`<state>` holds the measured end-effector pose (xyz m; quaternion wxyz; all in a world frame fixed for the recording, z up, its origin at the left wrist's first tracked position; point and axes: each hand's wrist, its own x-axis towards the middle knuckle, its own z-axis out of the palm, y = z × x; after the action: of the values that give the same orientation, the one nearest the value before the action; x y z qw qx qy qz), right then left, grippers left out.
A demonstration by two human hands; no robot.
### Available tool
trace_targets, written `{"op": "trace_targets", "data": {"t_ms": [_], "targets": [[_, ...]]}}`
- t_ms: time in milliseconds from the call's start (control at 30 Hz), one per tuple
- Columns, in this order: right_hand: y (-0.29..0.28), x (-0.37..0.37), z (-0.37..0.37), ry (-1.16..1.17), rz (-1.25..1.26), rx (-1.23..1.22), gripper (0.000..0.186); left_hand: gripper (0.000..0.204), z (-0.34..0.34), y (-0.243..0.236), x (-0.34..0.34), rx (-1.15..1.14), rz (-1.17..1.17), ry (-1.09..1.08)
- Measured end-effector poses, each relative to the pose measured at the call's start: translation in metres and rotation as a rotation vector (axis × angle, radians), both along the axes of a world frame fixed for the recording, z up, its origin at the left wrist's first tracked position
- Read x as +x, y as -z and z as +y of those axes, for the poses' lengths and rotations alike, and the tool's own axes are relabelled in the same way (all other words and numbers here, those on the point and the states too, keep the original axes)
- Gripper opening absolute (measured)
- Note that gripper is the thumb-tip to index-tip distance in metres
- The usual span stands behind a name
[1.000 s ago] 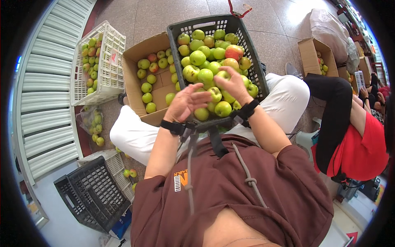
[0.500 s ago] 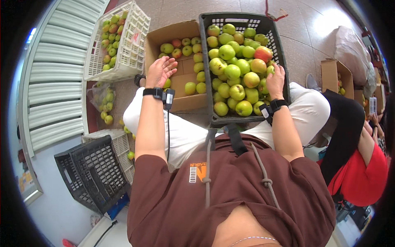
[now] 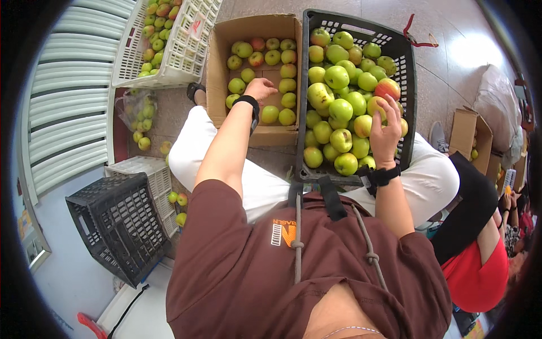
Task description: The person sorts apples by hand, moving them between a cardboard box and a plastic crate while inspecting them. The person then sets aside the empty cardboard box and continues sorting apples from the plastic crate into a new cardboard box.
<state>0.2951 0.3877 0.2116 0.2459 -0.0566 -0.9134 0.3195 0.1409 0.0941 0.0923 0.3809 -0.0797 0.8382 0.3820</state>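
As your right hand splayed fingers over round green apples, likely bruisable flesh favoured cupping; left hand bunched, grip hidden.

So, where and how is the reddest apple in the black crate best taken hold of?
Probably around its rounded upper sides, from above: the reddest apple lies high in the heap with its top uncovered, while neighbouring apples crowd it lower down. The right hand is close by, on its near side.

The left hand reached over a cardboard box lined with apples as the right hand curved over green apples in a black crate.
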Motion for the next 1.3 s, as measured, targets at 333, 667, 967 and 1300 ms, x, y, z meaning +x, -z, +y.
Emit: {"op": "trace_targets", "data": {"t_ms": [333,667,967,1300], "targets": [[0.004,-0.014,-0.009,-0.026,-0.13,-0.329,0.023,0.064,0.014,0.088,-0.011,-0.276,-0.138,0.151],[0.017,-0.025,-0.011,0.005,-0.252,-0.504,0.025,0.065,0.031,0.19,0.006,-0.39,-0.367,0.121],[0.02,-0.025,-0.005,0.022,-0.276,-0.486,0.024,0.069,0.019,0.163,0.003,-0.087,-0.56,-0.127],[0.018,-0.02,-0.009,-0.005,-0.263,-0.483,0.024,0.063,-0.024,0.157,0.006,0.171,-0.357,-0.733]]}}
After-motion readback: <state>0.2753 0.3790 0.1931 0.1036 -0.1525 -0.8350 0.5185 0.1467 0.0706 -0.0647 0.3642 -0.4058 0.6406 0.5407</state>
